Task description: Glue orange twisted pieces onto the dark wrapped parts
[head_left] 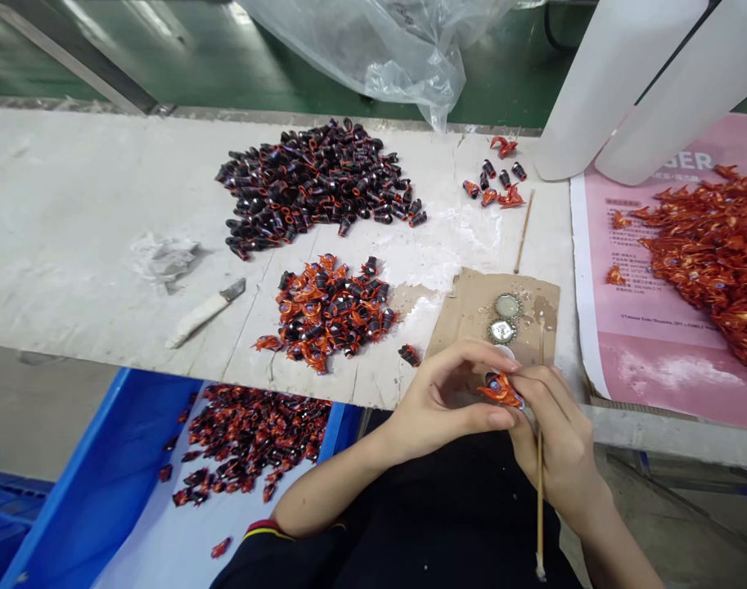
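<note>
- The left hand [440,409] has a closed, curled grip: its thumb and fingers reach across to pinch one end of a small orange-and-black piece [501,391].
- The right hand [560,433] has a similarly closed grip on the other side of that piece, and a thin wooden stick [540,491] runs down through its fingers, upright, with a pale tip near the person's lap.
- The piece sits between both hands, just over the near edge of a brown cardboard sheet [465,319]. Its orange part looks like crinkled foil, and its dark end is partly hidden by the fingers.
- On the cardboard, just beyond the fingers, lie two round metal caps [503,319] in a row.
- On the white-smeared surface [72,204] are a large heap of dark pieces [315,188] and a smaller heap of orange-and-black pieces [327,315].
- A second wooden stick [524,233] lies near the cardboard, and a white-handled knife [204,315] lies left of the smaller heap.
- To the right, loose orange foil [710,254] is piled on a pink printed sheet [600,327].
- Below the surface, a blue crate [103,458] holds more dark-and-orange pieces [244,442].
</note>
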Available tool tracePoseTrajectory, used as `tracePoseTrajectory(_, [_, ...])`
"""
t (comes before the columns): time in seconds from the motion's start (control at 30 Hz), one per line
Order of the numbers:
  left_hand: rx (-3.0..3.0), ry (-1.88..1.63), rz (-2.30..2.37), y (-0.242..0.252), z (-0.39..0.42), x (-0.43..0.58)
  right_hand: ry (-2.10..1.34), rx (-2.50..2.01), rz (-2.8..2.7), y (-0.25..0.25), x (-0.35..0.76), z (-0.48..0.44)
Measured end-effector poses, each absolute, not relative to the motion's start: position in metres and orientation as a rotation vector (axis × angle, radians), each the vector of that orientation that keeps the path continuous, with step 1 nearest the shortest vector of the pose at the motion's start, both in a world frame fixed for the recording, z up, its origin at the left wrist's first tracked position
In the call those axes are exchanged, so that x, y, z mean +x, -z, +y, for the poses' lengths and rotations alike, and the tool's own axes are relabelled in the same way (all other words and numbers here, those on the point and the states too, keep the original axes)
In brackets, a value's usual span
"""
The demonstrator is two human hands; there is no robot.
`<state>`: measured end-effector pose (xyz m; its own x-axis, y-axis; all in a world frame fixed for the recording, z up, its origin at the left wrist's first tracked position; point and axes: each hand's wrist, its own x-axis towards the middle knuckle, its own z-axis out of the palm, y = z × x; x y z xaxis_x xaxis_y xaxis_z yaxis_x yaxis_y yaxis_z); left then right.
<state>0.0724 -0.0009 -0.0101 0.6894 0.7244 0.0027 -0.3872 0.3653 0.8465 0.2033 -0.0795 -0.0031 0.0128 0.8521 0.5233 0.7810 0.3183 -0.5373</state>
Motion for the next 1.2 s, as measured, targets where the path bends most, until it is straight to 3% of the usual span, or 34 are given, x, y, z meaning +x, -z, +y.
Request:
tracePoseTrajectory(0.77, [0.953, -0.792, 0.521, 0.005, 0.002, 0.074, -0.171, -1.562, -1.613, 0.012, 0.209, -0.083])
tracePoseTrajectory(1.2, [1.743, -1.101, 0.540, 0.009, -0.004, 0.067, -0.329, -1.550, -1.560, 0.016, 0.205, -0.083])
